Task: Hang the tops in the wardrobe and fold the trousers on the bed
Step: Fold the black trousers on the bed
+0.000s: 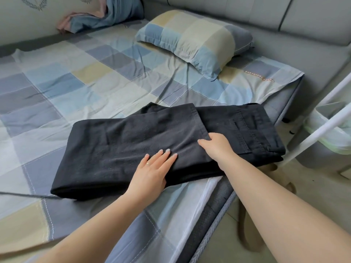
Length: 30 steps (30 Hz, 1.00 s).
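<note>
Big checked blue-and-beige cotton bed sheet (79, 76), bit wrinkly. Black heavy twill trousers (133, 149) lie half-folded near its edge. I'd smooth before the next fold: my left hand (152, 171) presses flat, fingers straight; my right hand (218, 147) pinches the leg hem.

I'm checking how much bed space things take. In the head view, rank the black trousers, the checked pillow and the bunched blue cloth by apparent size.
1. black trousers, though nearest the camera
2. checked pillow
3. bunched blue cloth, farthest and partly cropped, so unsure
</note>
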Tool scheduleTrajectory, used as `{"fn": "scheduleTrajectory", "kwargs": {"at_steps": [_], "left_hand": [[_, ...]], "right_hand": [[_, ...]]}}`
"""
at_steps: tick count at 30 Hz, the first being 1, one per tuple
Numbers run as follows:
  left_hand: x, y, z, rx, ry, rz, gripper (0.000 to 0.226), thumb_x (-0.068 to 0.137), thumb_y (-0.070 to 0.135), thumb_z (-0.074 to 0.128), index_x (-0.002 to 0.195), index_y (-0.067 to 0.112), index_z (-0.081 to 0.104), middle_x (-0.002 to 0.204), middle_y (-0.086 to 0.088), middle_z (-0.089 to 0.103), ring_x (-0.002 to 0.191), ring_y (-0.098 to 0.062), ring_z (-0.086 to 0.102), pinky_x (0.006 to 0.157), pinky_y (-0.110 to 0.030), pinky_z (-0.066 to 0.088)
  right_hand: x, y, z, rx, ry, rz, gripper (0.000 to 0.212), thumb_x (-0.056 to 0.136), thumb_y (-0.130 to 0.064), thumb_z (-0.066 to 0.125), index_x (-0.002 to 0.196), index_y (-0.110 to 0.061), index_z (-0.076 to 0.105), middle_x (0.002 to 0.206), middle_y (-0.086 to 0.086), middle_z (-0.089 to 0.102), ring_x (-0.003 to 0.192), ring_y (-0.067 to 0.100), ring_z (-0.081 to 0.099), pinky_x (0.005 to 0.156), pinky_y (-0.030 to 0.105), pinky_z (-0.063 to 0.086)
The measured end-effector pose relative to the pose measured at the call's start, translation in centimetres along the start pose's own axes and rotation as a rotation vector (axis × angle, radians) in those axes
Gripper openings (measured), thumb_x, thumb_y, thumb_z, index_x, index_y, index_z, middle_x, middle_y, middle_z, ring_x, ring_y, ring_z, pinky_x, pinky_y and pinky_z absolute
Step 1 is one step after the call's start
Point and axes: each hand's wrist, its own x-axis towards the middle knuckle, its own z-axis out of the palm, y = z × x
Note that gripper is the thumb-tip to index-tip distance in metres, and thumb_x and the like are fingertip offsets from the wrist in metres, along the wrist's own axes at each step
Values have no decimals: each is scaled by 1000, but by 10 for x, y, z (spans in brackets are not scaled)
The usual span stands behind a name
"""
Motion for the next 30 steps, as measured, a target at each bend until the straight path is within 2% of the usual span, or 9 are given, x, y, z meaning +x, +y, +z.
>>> {"fn": "scheduleTrajectory", "kwargs": {"at_steps": [4,8,13,16,18,20,23,26,30], "left_hand": [[-12,-18,-10,137,34,-121,82,59,-8,73,135,17,54,138,-8,54,126,-31,52,99,-58,40],[-14,-13,-9,234,17,-158,83,49,-12,76,125,17,63,128,-10,62,115,-34,61,90,-62,46],[12,13,-13,217,-4,-112,83,57,-7,76,132,23,57,135,-5,57,125,-29,54,99,-61,40],[16,17,-6,160,-290,-175,67,91,34,53,150,38,20,159,7,16,147,-19,12,115,-57,12],[21,18,-3,47,-437,-220,78,81,79,22,149,44,5,160,11,-5,148,-16,-7,115,-56,0],[34,22,-6,-82,-431,-250,103,58,95,1,148,46,6,160,11,-6,147,-14,-10,113,-57,-3],[66,30,-7,-53,-285,-190,92,71,86,3,150,39,10,161,8,0,147,-14,-7,114,-56,-1],[100,44,8,55,-145,-103,64,96,56,27,152,31,9,161,3,3,148,-17,-2,115,-56,3],[122,54,32,69,-78,-95,56,98,44,27,151,29,15,161,2,10,148,-18,4,115,-55,5]], "right_hand": [[2,6,-37,177,60,5,19,86,-5,53,92,11,60,77,8,56,74,18,50,68,27,39],[2,21,-100,179,161,-35,24,88,-5,53,73,-19,67,76,-3,63,73,13,55,62,24,41],[2,56,-166,157,328,-17,24,87,-10,56,70,-23,67,83,0,67,81,17,57,71,29,42],[6,82,-179,-96,304,28,14,90,-12,55,82,-16,67,96,10,68,88,25,59,70,29,38],[11,83,-176,-454,263,51,20,91,-23,56,105,-11,63,116,13,63,103,30,56,77,32,42],[14,71,-161,-772,366,2,50,90,-40,55,133,-17,46,144,11,42,130,32,39,100,42,37],[13,43,-118,-1091,464,-293,76,87,-47,54,148,-20,19,159,7,11,146,25,8,111,57,11],[20,18,-65,-1162,290,-531,66,93,-44,45,149,-22,19,160,5,5,147,22,-1,111,61,0],[36,23,-19,-1019,17,-473,56,99,-36,29,151,-29,11,161,1,-2,147,18,-7,114,55,-5]]}}
